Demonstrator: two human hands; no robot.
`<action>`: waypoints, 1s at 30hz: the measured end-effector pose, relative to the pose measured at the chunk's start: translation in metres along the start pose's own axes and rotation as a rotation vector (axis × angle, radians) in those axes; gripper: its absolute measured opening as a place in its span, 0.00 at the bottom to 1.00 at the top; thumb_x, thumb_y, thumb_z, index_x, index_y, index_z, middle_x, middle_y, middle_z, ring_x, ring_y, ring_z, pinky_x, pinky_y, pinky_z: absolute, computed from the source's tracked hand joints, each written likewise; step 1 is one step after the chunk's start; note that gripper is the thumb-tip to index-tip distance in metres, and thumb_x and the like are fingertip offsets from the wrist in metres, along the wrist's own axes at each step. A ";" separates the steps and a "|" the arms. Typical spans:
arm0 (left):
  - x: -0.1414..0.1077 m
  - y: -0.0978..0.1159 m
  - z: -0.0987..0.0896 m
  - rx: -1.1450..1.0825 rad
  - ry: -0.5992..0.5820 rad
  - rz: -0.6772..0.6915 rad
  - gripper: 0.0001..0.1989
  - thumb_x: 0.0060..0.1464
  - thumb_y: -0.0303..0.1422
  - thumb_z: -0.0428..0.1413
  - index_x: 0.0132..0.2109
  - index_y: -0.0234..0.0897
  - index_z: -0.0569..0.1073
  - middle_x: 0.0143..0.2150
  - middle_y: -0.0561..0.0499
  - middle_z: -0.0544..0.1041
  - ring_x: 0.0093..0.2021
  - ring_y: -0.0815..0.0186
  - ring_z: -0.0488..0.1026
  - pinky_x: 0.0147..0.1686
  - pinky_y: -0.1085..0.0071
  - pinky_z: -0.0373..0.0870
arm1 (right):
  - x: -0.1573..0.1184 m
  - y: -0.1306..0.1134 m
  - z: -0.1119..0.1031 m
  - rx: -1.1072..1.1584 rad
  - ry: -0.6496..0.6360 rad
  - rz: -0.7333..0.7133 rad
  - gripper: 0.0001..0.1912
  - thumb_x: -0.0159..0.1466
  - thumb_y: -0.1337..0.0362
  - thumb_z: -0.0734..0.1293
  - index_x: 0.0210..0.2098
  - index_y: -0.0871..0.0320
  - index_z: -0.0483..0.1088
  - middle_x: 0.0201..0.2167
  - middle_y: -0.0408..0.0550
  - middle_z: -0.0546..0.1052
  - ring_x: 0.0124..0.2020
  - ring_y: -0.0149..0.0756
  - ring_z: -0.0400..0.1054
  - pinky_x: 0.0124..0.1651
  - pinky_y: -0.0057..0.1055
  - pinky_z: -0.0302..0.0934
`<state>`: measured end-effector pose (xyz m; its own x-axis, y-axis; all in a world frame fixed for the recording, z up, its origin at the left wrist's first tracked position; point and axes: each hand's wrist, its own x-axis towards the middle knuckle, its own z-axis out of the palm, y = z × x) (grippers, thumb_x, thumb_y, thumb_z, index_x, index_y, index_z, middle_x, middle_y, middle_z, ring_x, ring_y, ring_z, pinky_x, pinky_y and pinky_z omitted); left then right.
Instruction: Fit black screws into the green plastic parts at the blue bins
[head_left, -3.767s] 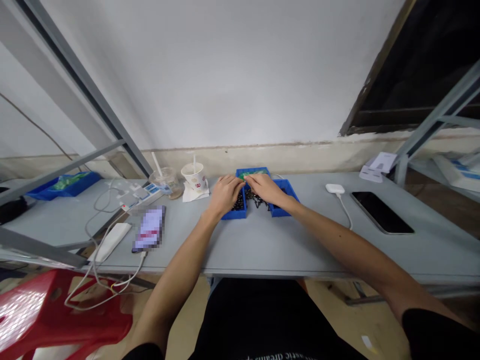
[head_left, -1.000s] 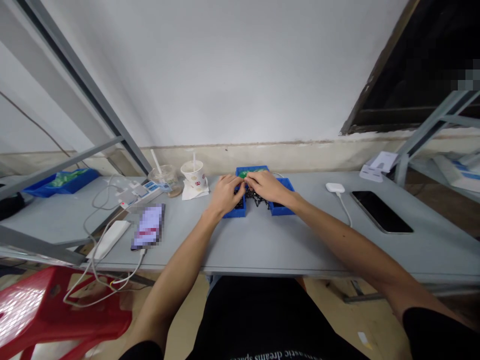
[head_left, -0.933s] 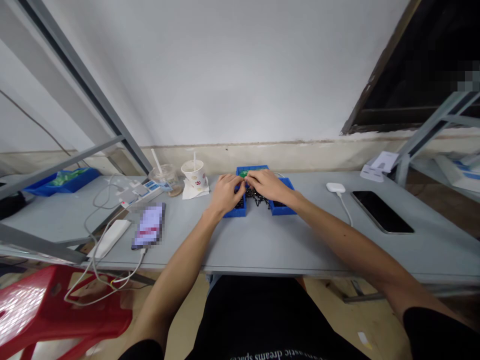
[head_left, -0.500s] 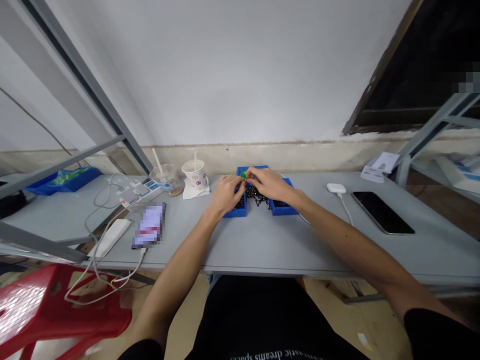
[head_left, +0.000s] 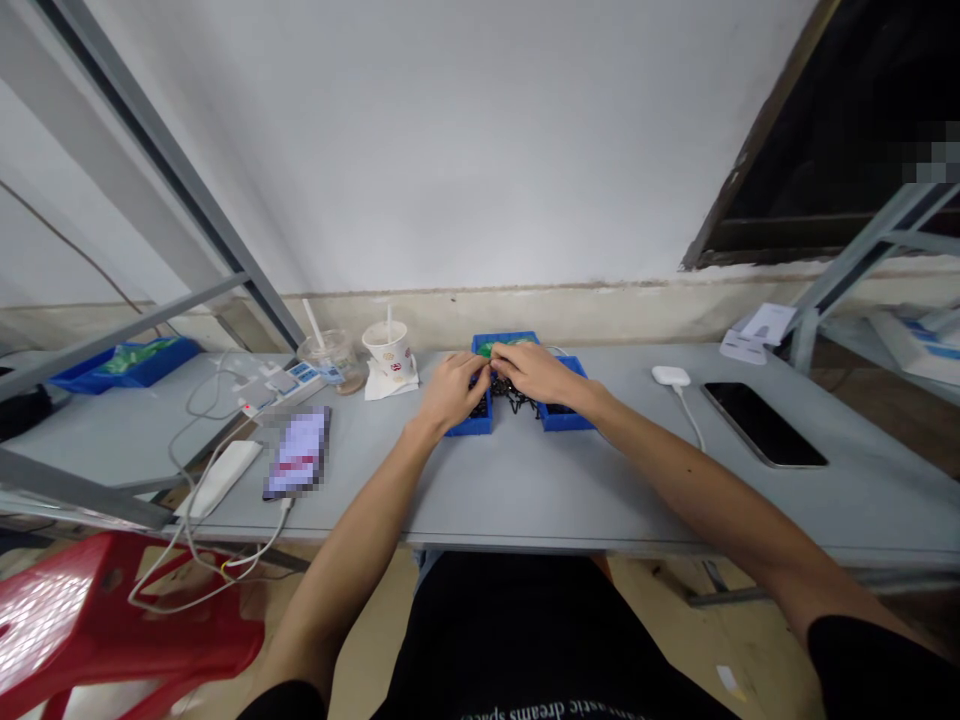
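Note:
My left hand (head_left: 450, 390) and my right hand (head_left: 536, 370) meet at the fingertips above several blue trays. Both are closed in a pinch, and whatever lies between the fingers is too small and covered to make out. Just behind the fingertips shows a bit of green (head_left: 485, 350); whether it is held or lies in the back blue tray (head_left: 504, 337) I cannot tell. Under my left hand is the left blue tray (head_left: 471, 427) with small black pieces. The right blue tray (head_left: 568, 422) sits partly below my right wrist. Loose black pieces (head_left: 519, 400) lie heaped between these trays.
To the left stand a paper cup (head_left: 388, 355), a clear plastic cup (head_left: 335, 360) and a power strip (head_left: 289, 388) near a lit phone (head_left: 298, 450) with trailing cables. On the right lie a white earbud case (head_left: 670, 376) and a dark phone (head_left: 763, 424). A red stool (head_left: 172, 620) stands below left.
My right hand has lowered and flattened slightly, and more green shows in the back tray behind it. My left hand stays almost where it was.

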<state>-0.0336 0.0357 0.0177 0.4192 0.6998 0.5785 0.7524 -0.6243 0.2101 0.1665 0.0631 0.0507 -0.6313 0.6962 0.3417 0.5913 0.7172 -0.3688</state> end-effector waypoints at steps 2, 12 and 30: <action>0.000 -0.001 0.001 0.000 0.004 0.010 0.14 0.72 0.34 0.46 0.41 0.39 0.75 0.39 0.48 0.79 0.43 0.59 0.76 0.51 0.61 0.70 | 0.000 -0.001 0.002 0.040 0.004 0.021 0.14 0.75 0.64 0.58 0.32 0.55 0.66 0.29 0.45 0.75 0.32 0.34 0.66 0.39 0.31 0.54; 0.001 0.002 -0.001 0.032 0.017 -0.001 0.13 0.71 0.35 0.48 0.41 0.40 0.75 0.39 0.48 0.80 0.44 0.58 0.76 0.51 0.59 0.69 | 0.004 -0.001 0.011 0.075 0.054 0.194 0.26 0.78 0.58 0.55 0.27 0.56 0.73 0.25 0.48 0.77 0.30 0.37 0.70 0.37 0.31 0.57; -0.001 -0.020 -0.010 0.214 0.172 -0.205 0.14 0.70 0.34 0.49 0.39 0.41 0.78 0.47 0.43 0.79 0.52 0.51 0.71 0.59 0.49 0.63 | -0.009 0.012 0.030 -0.128 -0.278 -0.005 0.11 0.63 0.71 0.68 0.36 0.53 0.82 0.33 0.49 0.83 0.35 0.40 0.76 0.34 0.30 0.55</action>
<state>-0.0541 0.0446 0.0205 0.1705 0.7231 0.6693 0.9091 -0.3775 0.1762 0.1638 0.0643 0.0174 -0.7369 0.6705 0.0867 0.6355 0.7307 -0.2496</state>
